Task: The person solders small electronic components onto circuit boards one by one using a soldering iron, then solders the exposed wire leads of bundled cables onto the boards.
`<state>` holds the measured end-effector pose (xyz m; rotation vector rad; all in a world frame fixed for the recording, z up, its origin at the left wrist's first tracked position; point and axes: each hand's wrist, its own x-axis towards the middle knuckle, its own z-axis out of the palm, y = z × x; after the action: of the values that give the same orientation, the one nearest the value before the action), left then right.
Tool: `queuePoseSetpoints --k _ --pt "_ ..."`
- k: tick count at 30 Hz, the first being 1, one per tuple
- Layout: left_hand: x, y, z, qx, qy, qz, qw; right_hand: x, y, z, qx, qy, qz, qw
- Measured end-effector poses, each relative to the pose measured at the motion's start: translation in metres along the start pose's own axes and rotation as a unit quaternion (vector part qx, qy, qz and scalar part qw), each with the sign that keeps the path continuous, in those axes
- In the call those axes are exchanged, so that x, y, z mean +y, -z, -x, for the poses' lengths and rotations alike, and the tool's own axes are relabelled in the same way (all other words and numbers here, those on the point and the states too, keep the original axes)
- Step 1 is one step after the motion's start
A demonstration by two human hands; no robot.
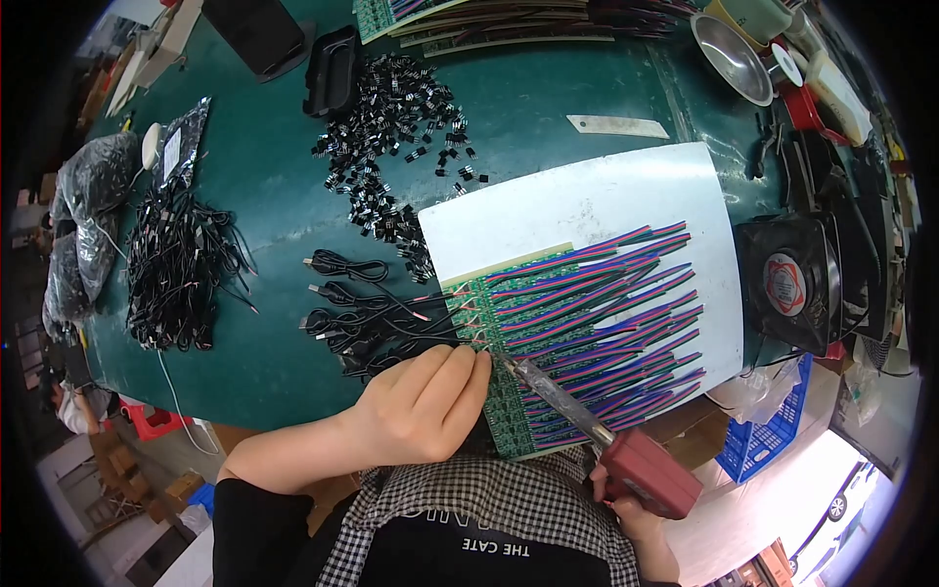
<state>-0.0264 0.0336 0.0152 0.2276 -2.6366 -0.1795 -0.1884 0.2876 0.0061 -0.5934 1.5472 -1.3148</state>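
My left hand (423, 399) is closed in a pinch at the left edge of a green circuit board panel (507, 421). Its fingertips grip the end of a black USB cable (396, 342), though the wire itself is mostly covered. In my right hand (631, 514) is a soldering iron (653, 474) with a boxy red handle. The iron's long metal barrel slants up and left across the panel, its tip just beside my left fingertips. Blue, red and black wires (626, 338) fan out rightward from the panel. Several cables lie at its left edge, some with their ends at the pads.
Under the panel is a white sheet (587, 196). Small black components (391, 108) lie heaped beyond it, beside a black case (333, 73). A bundle of black cables (176, 274) lies left. A fan (787, 284) stands right, with a metal dish (732, 59) behind.
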Motion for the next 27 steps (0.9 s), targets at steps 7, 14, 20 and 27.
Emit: queuePoseSetpoints --k 7,14,20,27 --pt "-0.003 0.001 -0.002 -0.013 -0.051 -0.018 0.998 0.007 0.001 0.004 -0.008 0.016 -0.030 0.999" --pt "-0.004 0.002 -0.003 -0.028 -0.064 -0.025 0.997 0.008 0.010 0.003 -0.022 0.088 0.157 0.983" --pt "-0.003 0.010 0.002 -0.075 -0.058 -0.014 0.995 -0.012 -0.012 -0.002 0.078 -0.079 -0.136 0.984" --pt "-0.005 0.024 -0.001 -0.047 0.026 0.021 0.998 -0.015 -0.008 -0.003 0.039 0.021 -0.172 0.984"
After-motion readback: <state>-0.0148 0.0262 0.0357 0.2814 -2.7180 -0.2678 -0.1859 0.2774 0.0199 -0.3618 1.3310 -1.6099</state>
